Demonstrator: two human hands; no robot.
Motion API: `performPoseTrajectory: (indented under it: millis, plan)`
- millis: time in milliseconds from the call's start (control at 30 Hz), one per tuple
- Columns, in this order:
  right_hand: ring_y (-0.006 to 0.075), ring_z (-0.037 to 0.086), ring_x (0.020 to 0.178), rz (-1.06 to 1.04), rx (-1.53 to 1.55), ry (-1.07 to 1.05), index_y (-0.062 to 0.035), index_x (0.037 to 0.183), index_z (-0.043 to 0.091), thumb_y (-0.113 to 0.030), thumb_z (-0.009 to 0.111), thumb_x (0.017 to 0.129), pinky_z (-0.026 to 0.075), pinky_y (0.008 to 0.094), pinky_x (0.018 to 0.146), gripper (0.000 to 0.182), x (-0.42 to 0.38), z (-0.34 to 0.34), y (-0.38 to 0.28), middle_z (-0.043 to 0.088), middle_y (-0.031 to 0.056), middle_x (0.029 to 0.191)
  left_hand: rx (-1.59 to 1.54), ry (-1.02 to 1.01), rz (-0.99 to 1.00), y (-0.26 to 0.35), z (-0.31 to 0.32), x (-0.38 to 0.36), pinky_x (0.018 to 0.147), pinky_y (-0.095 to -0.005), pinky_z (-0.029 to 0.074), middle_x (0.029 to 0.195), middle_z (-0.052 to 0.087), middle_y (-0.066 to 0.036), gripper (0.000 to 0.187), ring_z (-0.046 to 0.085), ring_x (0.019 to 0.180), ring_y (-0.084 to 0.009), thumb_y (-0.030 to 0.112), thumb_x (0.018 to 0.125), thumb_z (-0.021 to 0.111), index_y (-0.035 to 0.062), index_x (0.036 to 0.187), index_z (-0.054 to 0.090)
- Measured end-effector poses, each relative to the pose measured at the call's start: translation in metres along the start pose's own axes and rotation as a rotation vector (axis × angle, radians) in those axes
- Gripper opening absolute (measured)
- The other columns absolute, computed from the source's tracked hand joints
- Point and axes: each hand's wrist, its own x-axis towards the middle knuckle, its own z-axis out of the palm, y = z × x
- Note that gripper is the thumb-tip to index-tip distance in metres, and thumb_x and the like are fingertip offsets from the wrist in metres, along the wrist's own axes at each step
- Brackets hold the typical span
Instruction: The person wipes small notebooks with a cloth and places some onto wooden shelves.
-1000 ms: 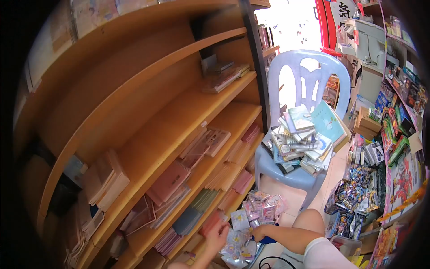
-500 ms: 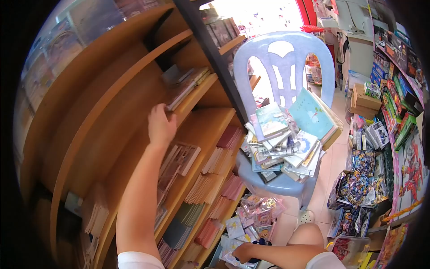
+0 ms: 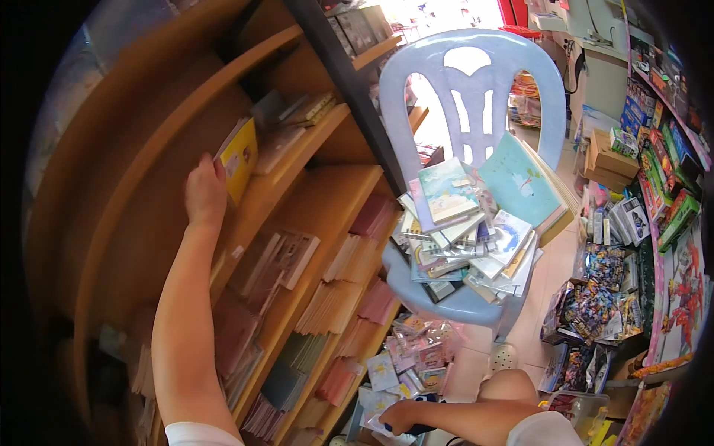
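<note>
My left hand reaches into a wooden shelf with its fingers closed on the edge of a thin yellow book. The book stands tilted above the shelf board, its yellow cover turned to the right. Just beyond it, a few flat books lie on the same board. Low in the view, my right hand is curled beside a dark blue thing and over some light packets. What its fingers hold, if anything, is hidden.
A pale blue plastic chair bears a heap of notebooks. Packaged goods lie on the floor in front of it. Lower shelves hold rows of paper goods. Boxes and bins of colourful packets line the right side.
My left hand has moved left along the shelf and now has the yellow book raised in it. The right hand stays low, nearly unmoved. The view has shifted slightly.
</note>
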Motion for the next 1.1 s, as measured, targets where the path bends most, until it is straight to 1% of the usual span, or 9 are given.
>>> performPoseTrajectory:
  millis: [200,333,433,500,633,800,933,1000,1100]
  plan:
    - [0.0353,0.059,0.098,0.074,-0.023,0.198,-0.0138,0.122,0.051,-0.036,0.063,0.075,0.047,0.0434,0.081,0.053,-0.003,-0.016,-0.004,0.062,0.0197,0.103,-0.281,0.153,-0.111,-0.021,-0.113,-0.046,0.062,-0.0377,0.044,0.071,0.055,-0.017,0.020,0.054,0.066,-0.0338,0.017,0.093,0.047,0.0006,0.082,0.051]
    - [0.0337,0.059,0.097,-0.083,0.254,0.649,-0.0120,0.111,0.059,-0.045,0.065,0.075,0.046,0.0382,0.085,0.049,0.020,-0.011,0.008,0.062,0.0177,0.104,-0.733,0.108,-0.334,-0.028,-0.161,-0.117,0.063,-0.0259,0.041,0.072,0.052,-0.005,0.021,0.046,0.068,-0.0100,0.017,0.094,0.048,-0.0004,0.082,0.052]
    - [0.0211,0.061,0.092,-0.085,0.681,0.901,-0.0082,0.112,0.059,-0.033,0.070,0.076,0.047,0.0312,0.082,0.045,-0.015,-0.026,-0.026,0.065,0.0135,0.098,-0.925,0.041,-0.577,0.003,-0.192,-0.183,0.063,-0.0234,0.040,0.075,0.051,0.000,0.020,0.045,0.070,-0.0072,0.016,0.094,0.048,-0.0002,0.082,0.052]
    - [0.0201,0.061,0.093,-0.148,0.686,1.326,-0.0055,0.112,0.057,-0.025,0.071,0.076,0.047,0.0323,0.081,0.043,-0.017,-0.018,-0.030,0.064,0.0130,0.102,-1.037,-0.002,-0.712,0.021,-0.202,-0.229,0.063,-0.0228,0.040,0.076,0.051,0.000,0.020,0.045,0.071,-0.0066,0.015,0.094,0.048,0.0000,0.083,0.052]
    - [0.0271,0.058,0.094,-0.223,0.433,1.763,-0.0052,0.112,0.054,-0.014,0.067,0.077,0.045,0.0350,0.083,0.038,-0.065,-0.017,-0.079,0.059,0.0146,0.101,-1.051,-0.064,-0.846,0.053,-0.191,-0.323,0.063,-0.0255,0.041,0.073,0.051,-0.003,0.021,0.047,0.070,-0.0095,0.017,0.094,0.047,-0.0012,0.085,0.051]
    - [0.0353,0.054,0.092,-0.367,-0.071,1.526,-0.0100,0.109,0.056,-0.018,0.066,0.077,0.045,0.0399,0.081,0.033,-0.056,0.017,-0.111,0.054,0.0162,0.099,-0.755,-0.222,-0.719,0.128,-0.156,-0.412,0.066,-0.0343,0.044,0.077,0.057,-0.019,0.017,0.055,0.070,-0.0252,0.013,0.092,0.046,-0.0025,0.089,0.052]
    - [0.0370,0.056,0.088,-0.091,0.089,1.691,-0.0151,0.107,0.058,-0.021,0.062,0.080,0.047,0.0421,0.074,0.027,-0.040,0.009,-0.082,0.055,0.0161,0.100,-0.868,-0.274,-0.803,0.130,-0.166,-0.423,0.068,-0.0328,0.044,0.078,0.057,-0.015,0.018,0.054,0.071,-0.0221,0.013,0.093,0.044,-0.0019,0.090,0.053]
    - [0.0372,0.057,0.091,0.195,0.208,1.631,-0.0158,0.107,0.058,-0.024,0.062,0.081,0.047,0.0417,0.075,0.028,-0.035,-0.006,-0.052,0.057,0.0159,0.101,-1.073,-0.230,-0.884,0.121,-0.167,-0.428,0.062,-0.0251,0.041,0.075,0.052,-0.003,0.023,0.046,0.068,-0.0084,0.019,0.098,0.041,0.0015,0.089,0.053]
    - [0.0352,0.060,0.091,0.261,0.463,1.447,-0.0119,0.104,0.062,-0.026,0.062,0.079,0.047,0.0395,0.079,0.029,-0.028,-0.022,-0.019,0.063,0.0165,0.098,-1.156,-0.230,-1.069,0.099,-0.171,-0.433,0.065,-0.0266,0.044,0.080,0.055,-0.004,0.022,0.052,0.072,-0.0108,0.020,0.098,0.040,0.0021,0.093,0.052]
